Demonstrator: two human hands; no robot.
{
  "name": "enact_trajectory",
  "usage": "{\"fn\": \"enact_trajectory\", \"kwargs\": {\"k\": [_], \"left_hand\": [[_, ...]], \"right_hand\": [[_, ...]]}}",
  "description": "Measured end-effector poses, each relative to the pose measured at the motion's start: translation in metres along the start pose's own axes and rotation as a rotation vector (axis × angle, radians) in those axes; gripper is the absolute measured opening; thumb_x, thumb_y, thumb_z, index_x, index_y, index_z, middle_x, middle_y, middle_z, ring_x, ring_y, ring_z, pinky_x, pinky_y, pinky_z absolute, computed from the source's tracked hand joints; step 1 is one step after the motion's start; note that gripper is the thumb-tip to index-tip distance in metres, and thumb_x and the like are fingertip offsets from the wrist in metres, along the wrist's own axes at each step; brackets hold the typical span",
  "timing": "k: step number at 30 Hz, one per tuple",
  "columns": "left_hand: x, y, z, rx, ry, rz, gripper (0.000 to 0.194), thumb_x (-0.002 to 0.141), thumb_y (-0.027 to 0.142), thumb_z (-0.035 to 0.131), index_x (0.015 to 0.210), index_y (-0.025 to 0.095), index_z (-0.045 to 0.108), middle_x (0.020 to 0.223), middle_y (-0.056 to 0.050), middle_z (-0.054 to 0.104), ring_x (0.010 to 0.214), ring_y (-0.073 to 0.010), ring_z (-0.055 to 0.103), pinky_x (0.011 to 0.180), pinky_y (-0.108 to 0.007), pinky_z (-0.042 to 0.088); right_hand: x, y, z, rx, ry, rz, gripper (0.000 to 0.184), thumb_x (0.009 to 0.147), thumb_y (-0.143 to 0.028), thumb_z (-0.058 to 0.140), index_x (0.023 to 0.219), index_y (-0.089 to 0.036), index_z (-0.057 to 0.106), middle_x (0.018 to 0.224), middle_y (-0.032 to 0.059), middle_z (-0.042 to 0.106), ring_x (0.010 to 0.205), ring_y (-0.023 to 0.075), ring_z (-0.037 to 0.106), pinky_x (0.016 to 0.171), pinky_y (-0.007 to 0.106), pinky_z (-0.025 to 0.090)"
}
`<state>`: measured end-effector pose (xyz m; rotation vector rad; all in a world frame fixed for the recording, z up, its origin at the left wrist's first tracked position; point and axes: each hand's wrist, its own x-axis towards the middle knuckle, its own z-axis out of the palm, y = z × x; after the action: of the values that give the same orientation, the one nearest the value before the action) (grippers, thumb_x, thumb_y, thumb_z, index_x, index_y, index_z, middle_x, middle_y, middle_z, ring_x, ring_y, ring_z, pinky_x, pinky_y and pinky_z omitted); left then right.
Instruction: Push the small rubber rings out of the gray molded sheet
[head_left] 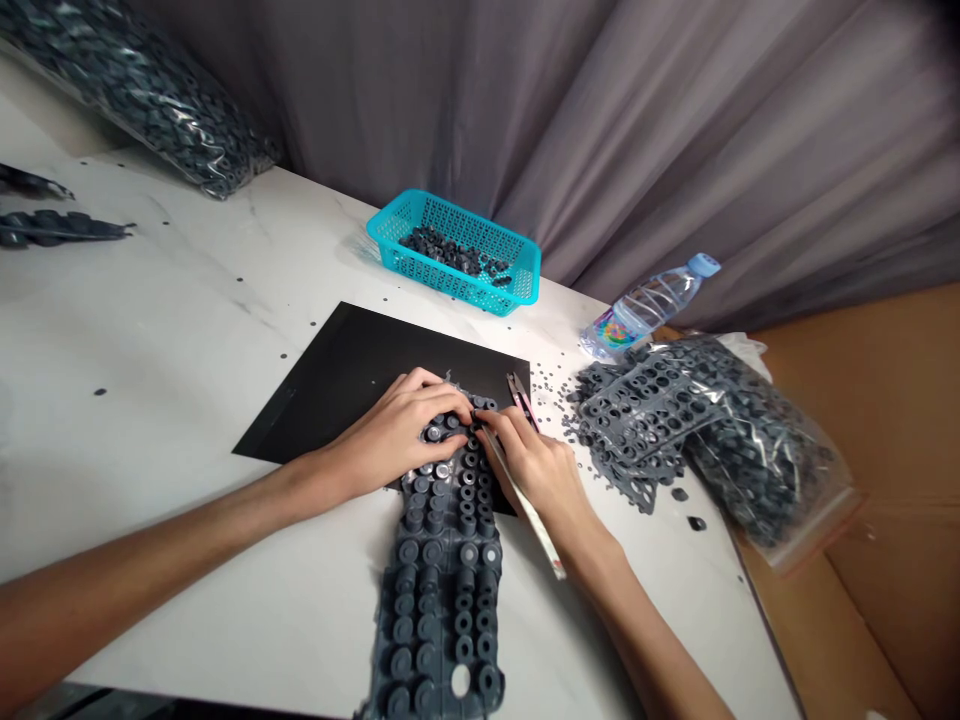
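A grey rubber sheet (439, 590) studded with small moulded rings lies on the white table, its far end over a black mat (352, 375). My left hand (401, 430) presses down on the sheet's far end, fingers curled over the rings. My right hand (536, 465) grips a thin pen-like cutter (525, 505) with its tip at the sheet's top edge, beside my left fingertips. A second small knife (521, 397) lies on the mat just beyond my right hand.
A turquoise basket (457, 250) at the back holds loose grey rings. Emptied rubber sheets (637, 420), scraps, a clear bag of parts (757, 450) and a water bottle (649, 305) sit right. Another bag (142, 90) lies far left. Cardboard (877, 480) borders the table's right edge.
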<state>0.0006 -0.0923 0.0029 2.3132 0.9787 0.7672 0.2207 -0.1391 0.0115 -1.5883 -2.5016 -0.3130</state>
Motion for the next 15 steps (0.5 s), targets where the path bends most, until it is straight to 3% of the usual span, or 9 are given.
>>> {"fn": "enact_trajectory", "kwargs": {"k": [8, 12, 15], "left_hand": [[0.000, -0.001, 0.001, 0.015, -0.007, 0.002, 0.016, 0.092, 0.030, 0.067, 0.108, 0.028, 0.067, 0.117, 0.003, 0.072, 0.117, -0.0237, 0.052, 0.103, -0.041, 0.042], [-0.001, 0.003, 0.001, 0.085, -0.015, -0.010, 0.016, 0.094, 0.030, 0.064, 0.110, 0.028, 0.066, 0.113, 0.002, 0.072, 0.105, -0.0232, 0.053, 0.096, -0.040, 0.041], [-0.001, 0.006, 0.001, 0.120, -0.024, -0.012, 0.016, 0.096, 0.030, 0.061, 0.110, 0.027, 0.066, 0.110, 0.001, 0.071, 0.098, -0.0229, 0.052, 0.092, -0.040, 0.040]], "right_hand": [[0.001, -0.002, 0.002, 0.011, 0.004, 0.008, 0.031, 0.110, -0.035, 0.036, 0.125, -0.020, 0.058, 0.110, 0.0049, 0.071, 0.077, 0.0136, 0.071, 0.057, 0.025, 0.040], [0.003, -0.013, -0.001, 0.112, 0.009, 0.137, 0.032, 0.110, -0.036, 0.032, 0.126, -0.020, 0.056, 0.113, 0.0068, 0.069, 0.076, 0.0147, 0.070, 0.053, 0.026, 0.038], [0.007, -0.012, -0.002, 0.224, 0.069, 0.286, 0.033, 0.110, -0.036, 0.030, 0.125, -0.020, 0.054, 0.115, 0.0084, 0.067, 0.084, 0.0186, 0.070, 0.059, 0.028, 0.043]]}}
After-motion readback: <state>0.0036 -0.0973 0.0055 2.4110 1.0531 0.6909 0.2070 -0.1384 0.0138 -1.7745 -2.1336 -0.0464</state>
